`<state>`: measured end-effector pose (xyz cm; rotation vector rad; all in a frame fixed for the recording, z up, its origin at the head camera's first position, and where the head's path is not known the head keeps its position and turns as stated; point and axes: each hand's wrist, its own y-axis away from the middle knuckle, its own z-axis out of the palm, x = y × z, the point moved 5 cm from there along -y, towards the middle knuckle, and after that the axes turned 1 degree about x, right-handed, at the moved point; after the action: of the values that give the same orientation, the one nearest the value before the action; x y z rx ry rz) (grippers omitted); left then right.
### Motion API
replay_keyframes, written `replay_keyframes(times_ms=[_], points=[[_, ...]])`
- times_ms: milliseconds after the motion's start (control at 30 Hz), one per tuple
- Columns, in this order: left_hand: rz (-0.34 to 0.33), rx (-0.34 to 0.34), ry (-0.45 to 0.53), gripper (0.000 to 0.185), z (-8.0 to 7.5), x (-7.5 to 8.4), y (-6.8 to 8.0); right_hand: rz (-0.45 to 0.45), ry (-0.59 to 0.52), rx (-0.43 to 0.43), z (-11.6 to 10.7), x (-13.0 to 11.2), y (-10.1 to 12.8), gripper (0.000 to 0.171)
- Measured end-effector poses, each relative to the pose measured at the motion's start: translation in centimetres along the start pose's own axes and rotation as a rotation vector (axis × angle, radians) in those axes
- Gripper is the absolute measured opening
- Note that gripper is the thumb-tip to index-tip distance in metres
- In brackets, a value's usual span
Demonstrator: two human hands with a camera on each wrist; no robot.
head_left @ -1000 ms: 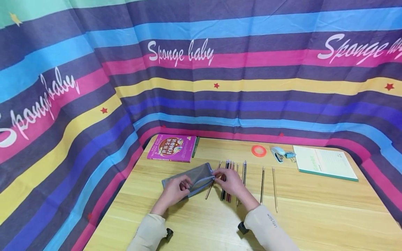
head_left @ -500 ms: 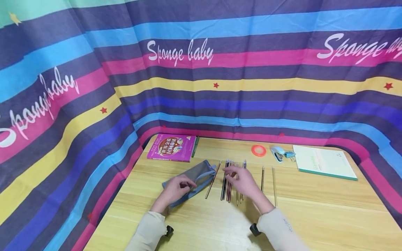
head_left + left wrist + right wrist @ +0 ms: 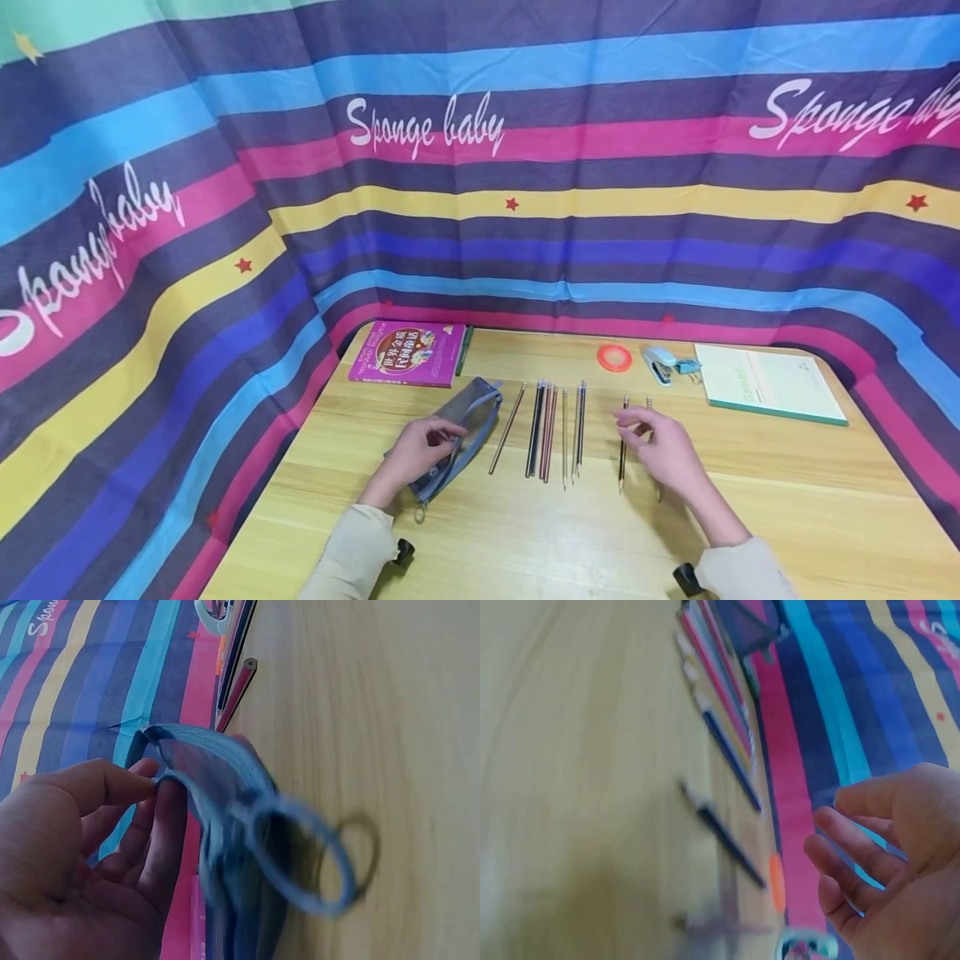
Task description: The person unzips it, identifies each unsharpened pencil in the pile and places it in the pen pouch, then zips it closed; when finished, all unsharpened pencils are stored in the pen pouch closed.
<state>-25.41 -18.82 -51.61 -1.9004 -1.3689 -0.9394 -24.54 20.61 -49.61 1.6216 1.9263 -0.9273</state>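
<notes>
My left hand [image 3: 420, 454] pinches the opening's edge of a grey-blue zippered pencil case [image 3: 232, 862] between thumb and finger. The case's mouth gapes, and a ring hangs from its near end. My right hand [image 3: 663, 450] hovers over the right side of the table with fingers loosely bent and nothing between them. Below it lie a dark pencil [image 3: 622, 458] and a light wooden pencil [image 3: 649, 403], the latter mostly hidden by the hand. Between the hands several pencils [image 3: 536, 433] lie side by side. One brown pencil [image 3: 507, 429] slants close to the case.
A purple book [image 3: 408, 354] lies at the back left, with a dark green edge showing beside it. Orange-red tape [image 3: 614, 358], a light blue stapler [image 3: 660, 365], a blue clip [image 3: 687, 367] and a notepad [image 3: 768, 383] line the back right. Striped cloth [image 3: 480, 229] hangs around the table.
My right hand has let go of the case's zipper end and moved right, past the pencil group. The left hand keeps hold while the case has turned and its mouth opened wider.
</notes>
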Motion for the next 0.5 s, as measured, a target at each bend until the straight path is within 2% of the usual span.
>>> replay_keyframes(times_ms=[267, 500], points=[[-0.025, 0.053, 0.072, 0.024, 0.3, -0.2, -0.3, 0.097, -0.015, 0.044, -2.8, 3.1, 1.4, 0.03], [-0.065, 0.087, 0.112, 0.022, 0.8, -0.3, -0.3, 0.123, -0.017, 0.054, -3.4, 4.1, 1.5, 0.032]])
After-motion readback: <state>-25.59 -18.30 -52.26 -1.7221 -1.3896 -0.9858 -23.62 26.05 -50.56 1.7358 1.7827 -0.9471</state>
